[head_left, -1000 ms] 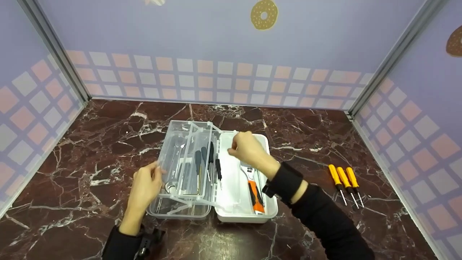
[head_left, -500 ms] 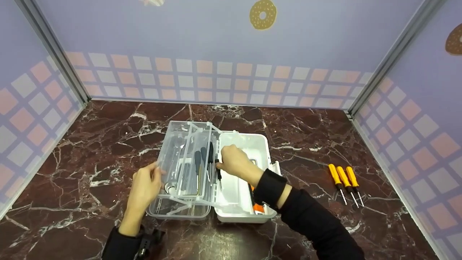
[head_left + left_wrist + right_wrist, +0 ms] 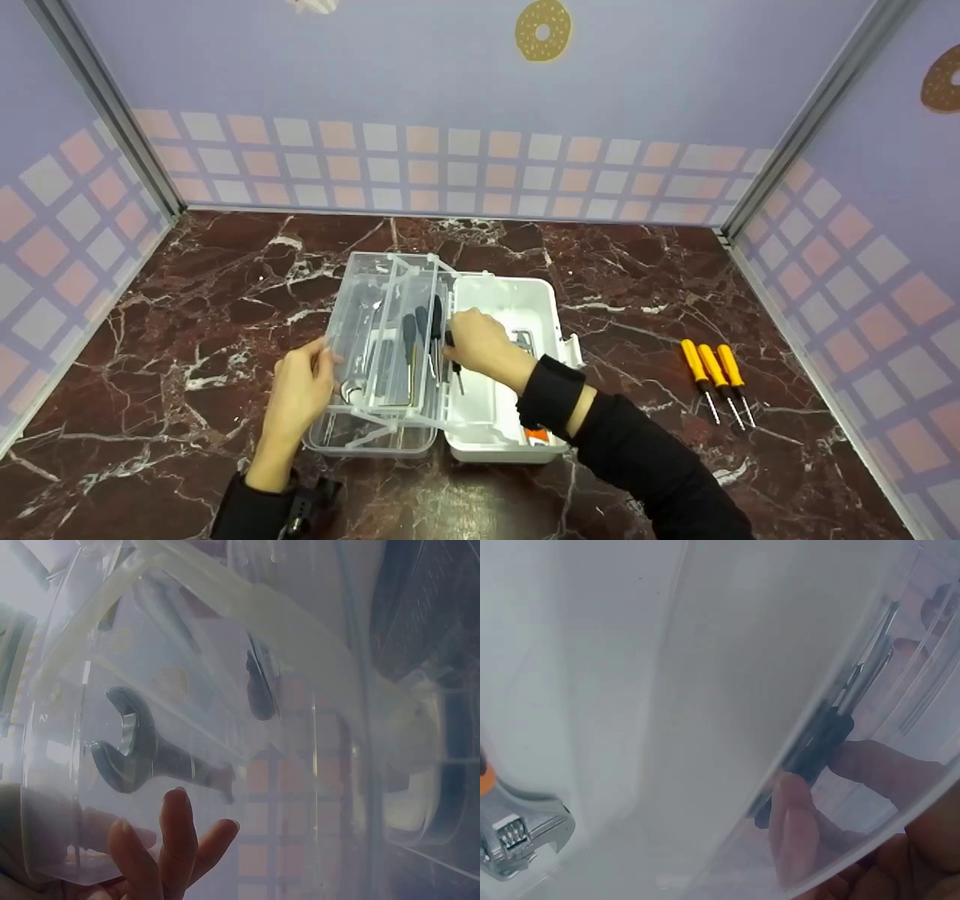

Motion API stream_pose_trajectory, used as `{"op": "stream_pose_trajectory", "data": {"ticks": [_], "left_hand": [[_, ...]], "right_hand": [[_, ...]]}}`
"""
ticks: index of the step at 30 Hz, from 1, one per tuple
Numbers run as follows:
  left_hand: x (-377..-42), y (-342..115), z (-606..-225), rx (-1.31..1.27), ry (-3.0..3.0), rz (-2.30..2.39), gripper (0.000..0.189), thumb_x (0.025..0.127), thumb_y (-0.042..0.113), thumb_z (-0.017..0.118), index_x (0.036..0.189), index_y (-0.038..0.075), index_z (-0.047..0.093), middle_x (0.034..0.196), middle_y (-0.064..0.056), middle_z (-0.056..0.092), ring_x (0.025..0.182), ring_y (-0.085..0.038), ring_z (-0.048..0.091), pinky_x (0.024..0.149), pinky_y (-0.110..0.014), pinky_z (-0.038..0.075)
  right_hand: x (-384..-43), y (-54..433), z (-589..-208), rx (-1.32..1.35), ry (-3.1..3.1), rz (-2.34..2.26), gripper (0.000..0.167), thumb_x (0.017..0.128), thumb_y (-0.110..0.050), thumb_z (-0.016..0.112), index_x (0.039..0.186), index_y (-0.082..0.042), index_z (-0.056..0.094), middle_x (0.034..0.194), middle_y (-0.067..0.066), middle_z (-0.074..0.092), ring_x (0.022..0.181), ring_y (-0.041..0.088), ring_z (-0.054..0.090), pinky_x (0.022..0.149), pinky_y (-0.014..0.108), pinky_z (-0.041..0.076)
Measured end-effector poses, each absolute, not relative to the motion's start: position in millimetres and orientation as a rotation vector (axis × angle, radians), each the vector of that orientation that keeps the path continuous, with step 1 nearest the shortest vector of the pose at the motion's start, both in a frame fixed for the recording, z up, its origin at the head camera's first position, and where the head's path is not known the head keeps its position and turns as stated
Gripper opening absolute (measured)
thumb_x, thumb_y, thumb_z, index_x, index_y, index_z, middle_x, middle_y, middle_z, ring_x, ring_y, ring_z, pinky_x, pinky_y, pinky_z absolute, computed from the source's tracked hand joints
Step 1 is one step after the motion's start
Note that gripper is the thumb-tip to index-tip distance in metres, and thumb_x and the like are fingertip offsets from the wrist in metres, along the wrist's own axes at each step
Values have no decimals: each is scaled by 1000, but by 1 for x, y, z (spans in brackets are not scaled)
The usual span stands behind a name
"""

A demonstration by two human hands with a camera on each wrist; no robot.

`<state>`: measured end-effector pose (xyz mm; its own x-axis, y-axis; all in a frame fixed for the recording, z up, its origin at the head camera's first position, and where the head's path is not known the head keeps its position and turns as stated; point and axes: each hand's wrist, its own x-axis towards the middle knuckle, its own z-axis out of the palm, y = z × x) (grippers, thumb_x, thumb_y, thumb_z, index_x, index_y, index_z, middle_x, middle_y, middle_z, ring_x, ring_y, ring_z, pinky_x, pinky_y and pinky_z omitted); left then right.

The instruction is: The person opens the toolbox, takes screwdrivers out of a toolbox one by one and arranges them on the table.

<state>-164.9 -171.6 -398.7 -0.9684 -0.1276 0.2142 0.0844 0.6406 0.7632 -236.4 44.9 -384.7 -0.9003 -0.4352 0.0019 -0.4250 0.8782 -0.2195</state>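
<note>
In the head view, a toolbox with a white base (image 3: 472, 442) stands open, its clear tray (image 3: 360, 270) folded out to the left. My left hand (image 3: 300, 382) holds the tray's left edge, its thumb seen through the plastic in the left wrist view. An open-ended wrench (image 3: 139, 742) lies in the tray just above those fingers. My right hand (image 3: 484, 341) reaches down at the hinge side. It pinches the dark handle of a small screwdriver (image 3: 821, 742) between thumb and finger, seen through clear plastic in the right wrist view.
More dark-handled screwdrivers (image 3: 409, 337) lie in the clear tray. An adjustable wrench (image 3: 529, 832) with an orange handle lies in the white base, partly hidden by my right wrist. Three yellow-handled screwdrivers (image 3: 711, 367) rest on the marble tabletop (image 3: 637, 262) to the right.
My right hand has come left and down from above the white base to the small screwdriver at the hinge side, and now pinches it. The left hand has kept its place.
</note>
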Motion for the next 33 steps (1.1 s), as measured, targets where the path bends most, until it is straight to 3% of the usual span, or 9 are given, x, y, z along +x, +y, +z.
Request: {"op": "stream_pose_trajectory", "data": {"ticks": [5,12,19,25,28,33], "left_hand": [[-165,-171,-399,32,-2615,-1241,32,89,0,40,116,-14,49,86,-20,65,50,-24,59,42,-21,42],[-165,-172,-400,30,-2617,-1243,32,89,0,40,116,-14,49,86,-20,65,49,-20,58,43,-21,42],[-165,-172,-400,23,-2606,-1236,31,89,0,40,116,-14,50,86,-20,65,46,-17,56,41,-21,41],[-165,-173,-400,8,-2598,-1218,30,88,-2,42,114,-13,51,85,-19,65,43,-10,49,38,-21,36],[-165,-173,-399,12,-2602,-1227,31,88,-1,41,115,-12,51,85,-19,65,43,-10,50,37,-22,36],[-165,-172,-399,18,-2599,-1242,31,88,-2,41,115,-13,50,85,-19,65,47,-18,55,36,-22,37]], "right_hand": [[-238,48,-384,-691,2987,-416,30,71,-17,65,51,-13,42,54,2,50,51,18,51,47,33,44],[-242,59,-376,-734,2928,-651,34,70,-13,64,40,-11,48,36,-5,40,34,5,36,39,18,29],[-242,77,-351,-679,2927,-888,11,75,-10,62,67,-2,63,58,5,61,44,8,51,48,20,44],[-245,111,-331,-467,2862,-992,13,79,-9,62,84,2,61,74,12,63,60,20,61,50,23,49],[-248,135,-329,-428,2916,-956,14,79,-10,62,84,3,61,76,13,63,59,18,60,53,23,49],[-252,177,-333,-351,3006,-879,13,78,-11,63,77,2,61,67,11,62,50,18,58,45,24,47]]}}
